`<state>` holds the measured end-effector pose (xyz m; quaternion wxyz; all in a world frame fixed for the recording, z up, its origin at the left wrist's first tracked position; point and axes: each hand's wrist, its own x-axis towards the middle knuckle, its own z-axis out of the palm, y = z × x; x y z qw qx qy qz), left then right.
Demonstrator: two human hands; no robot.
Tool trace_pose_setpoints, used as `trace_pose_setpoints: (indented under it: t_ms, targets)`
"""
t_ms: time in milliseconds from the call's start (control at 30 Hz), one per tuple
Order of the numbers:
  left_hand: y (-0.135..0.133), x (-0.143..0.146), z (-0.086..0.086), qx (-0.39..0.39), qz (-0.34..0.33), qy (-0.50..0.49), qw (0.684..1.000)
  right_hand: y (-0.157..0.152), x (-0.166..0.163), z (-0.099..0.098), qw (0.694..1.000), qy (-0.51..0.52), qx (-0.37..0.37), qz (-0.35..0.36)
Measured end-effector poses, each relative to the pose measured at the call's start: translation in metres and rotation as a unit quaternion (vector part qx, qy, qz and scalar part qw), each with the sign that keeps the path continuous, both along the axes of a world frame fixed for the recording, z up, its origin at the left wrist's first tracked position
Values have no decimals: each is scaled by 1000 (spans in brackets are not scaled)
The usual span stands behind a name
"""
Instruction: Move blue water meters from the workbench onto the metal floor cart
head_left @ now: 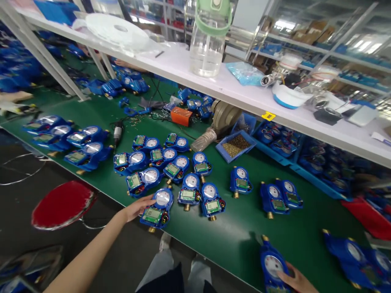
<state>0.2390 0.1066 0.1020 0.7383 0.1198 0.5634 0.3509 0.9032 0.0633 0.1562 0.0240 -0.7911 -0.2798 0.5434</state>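
At the table's front edge my left hand grips a blue water meter by its left side, fingers beside the white dial; its green circuit board shows. Far to the right, my right hand is closed on another blue water meter, its thumb on the dial. The lower end of that meter is cut off by the picture's edge. Between the hands lie several similar meters, among them one and another. A pair of meters sits beyond my right hand.
More meters lie on the green table at left, near a power screwdriver. A blue tray holds small screws. Above runs a white shelf with a bottle. A red stool stands at left.
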Motion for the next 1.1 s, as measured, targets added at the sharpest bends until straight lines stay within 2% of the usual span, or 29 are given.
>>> trace_pose_setpoints:
  t_ms: [100, 233, 367, 467, 667, 833, 1100]
  targets:
    - [7, -10, -10, -3, -17, -23, 1000, -7, -66, 7, 991, 133, -14, 12]
    - [6, -19, -24, -4, -23, -18, 1000, -10, -148, -4, 960, 276, 34, 43]
    - [3, -22, -33, 1, -25, 2, 1000, -7, -214, -23, 937, 347, 36, 30]
    - [1, -22, -35, 8, -30, 16, 999, -1, -246, -36, 932, 360, 27, 10]
    - [7, -24, -34, 25, -66, 10, 997, 13, -275, -56, 930, 367, 15, -24]
    - [14, -18, -40, 36, -94, -4, 995, 25, -285, -60, 927, 373, 17, -38]
    - [23, -6, -48, 37, -68, 12, 997, 31, -288, -64, 921, 386, 21, -36]
